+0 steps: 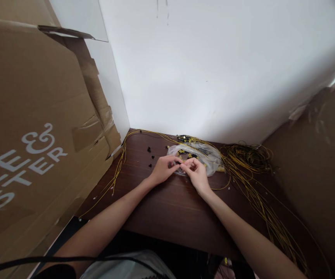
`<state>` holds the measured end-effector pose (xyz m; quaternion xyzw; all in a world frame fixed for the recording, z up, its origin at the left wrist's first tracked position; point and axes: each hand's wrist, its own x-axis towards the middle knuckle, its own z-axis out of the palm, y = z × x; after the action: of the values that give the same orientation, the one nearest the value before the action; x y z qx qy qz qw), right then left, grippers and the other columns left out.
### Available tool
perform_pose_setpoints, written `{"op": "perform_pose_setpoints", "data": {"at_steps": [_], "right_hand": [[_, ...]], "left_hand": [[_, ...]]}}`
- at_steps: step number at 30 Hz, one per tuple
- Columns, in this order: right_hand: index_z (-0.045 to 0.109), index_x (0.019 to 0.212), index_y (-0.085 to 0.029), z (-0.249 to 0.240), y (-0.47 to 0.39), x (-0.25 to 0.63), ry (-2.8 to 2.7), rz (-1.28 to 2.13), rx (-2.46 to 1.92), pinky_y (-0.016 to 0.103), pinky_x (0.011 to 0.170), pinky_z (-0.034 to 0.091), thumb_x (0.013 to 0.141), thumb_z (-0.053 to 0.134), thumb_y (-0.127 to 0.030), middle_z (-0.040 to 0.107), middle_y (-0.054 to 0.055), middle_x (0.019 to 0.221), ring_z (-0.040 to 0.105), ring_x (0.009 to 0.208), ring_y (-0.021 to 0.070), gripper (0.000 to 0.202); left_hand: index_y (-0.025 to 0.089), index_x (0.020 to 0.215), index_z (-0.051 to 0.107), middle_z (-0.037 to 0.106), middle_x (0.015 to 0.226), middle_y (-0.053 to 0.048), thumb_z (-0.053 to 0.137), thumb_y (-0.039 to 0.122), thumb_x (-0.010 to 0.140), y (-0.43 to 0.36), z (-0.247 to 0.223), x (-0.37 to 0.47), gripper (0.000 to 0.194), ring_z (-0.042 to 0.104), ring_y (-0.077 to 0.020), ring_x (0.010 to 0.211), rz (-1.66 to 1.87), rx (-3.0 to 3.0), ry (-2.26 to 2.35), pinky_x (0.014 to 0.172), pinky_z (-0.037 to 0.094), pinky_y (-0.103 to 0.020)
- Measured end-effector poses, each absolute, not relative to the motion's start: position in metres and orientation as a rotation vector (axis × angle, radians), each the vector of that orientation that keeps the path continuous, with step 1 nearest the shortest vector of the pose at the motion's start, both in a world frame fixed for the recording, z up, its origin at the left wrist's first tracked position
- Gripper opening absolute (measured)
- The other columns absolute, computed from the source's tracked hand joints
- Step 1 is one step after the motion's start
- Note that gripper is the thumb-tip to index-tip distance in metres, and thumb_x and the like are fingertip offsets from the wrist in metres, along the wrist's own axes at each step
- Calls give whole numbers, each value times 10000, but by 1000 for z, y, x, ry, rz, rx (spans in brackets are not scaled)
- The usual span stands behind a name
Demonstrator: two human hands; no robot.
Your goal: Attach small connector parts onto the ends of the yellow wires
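Observation:
My left hand (164,169) and my right hand (195,174) meet fingertip to fingertip over the middle of the table. Between their pinched fingers is a small dark piece (180,163), mostly hidden and too small to name. Just behind the hands lies a clear plastic bag (212,157) with black and yellow connectors (192,155) in and around it. Several small black parts (149,149) are scattered on the wood to the left of my left hand.
Yellow and black wires (249,159) lie coiled at the right, with long strands (260,205) trailing toward the front. Thin yellow wires (121,166) run along the left edge. Cardboard boxes (39,97) flank the dark brown table (167,209), and a white wall (202,69) stands behind.

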<state>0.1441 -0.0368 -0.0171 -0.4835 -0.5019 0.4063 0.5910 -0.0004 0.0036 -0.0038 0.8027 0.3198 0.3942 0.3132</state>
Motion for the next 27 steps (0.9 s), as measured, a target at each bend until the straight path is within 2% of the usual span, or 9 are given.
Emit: {"op": "perform_pose_setpoints", "data": {"at_steps": [8,15,18,22,27], "right_hand": [[515,769,-178,-16,-40,142,-1115,1029,-1037,229,550,458,681,687,-351,581,-23,613,542,542,98,259],[496,868,-200,-14,-43,140,-1116,1026,-1033,232,496,443,708,647,-389,583,-24,651,552,526,110,289],[545,847,-179,-13,-43,142,-1205,976,-1149,225,456,397,729,614,-407,563,-13,651,511,490,100,266],[592,768,-157,-12,-43,145,-1320,870,-1229,232,492,372,735,604,-398,532,-12,607,450,504,97,243],[609,718,-150,-11,-43,144,-1322,855,-1249,238,507,353,707,623,-407,535,-7,583,433,516,107,257]], "left_hand": [[130,844,611,570,643,18,503,164,767,0,-5,-1,138,405,-66,513,975,2162,827,518,335,-172],[136,823,587,608,723,7,485,163,776,-1,-2,-1,115,439,-60,530,1021,2102,846,528,344,-163],[145,824,582,608,750,10,482,161,775,0,-4,-1,113,465,-65,561,1070,2061,883,539,350,-161],[148,830,584,584,713,18,491,174,775,-1,-5,-1,112,461,-67,557,1073,2045,904,534,353,-163],[146,848,599,611,767,-1,505,175,768,-2,-3,-1,126,469,-65,557,1103,2056,919,539,375,-170]]}}
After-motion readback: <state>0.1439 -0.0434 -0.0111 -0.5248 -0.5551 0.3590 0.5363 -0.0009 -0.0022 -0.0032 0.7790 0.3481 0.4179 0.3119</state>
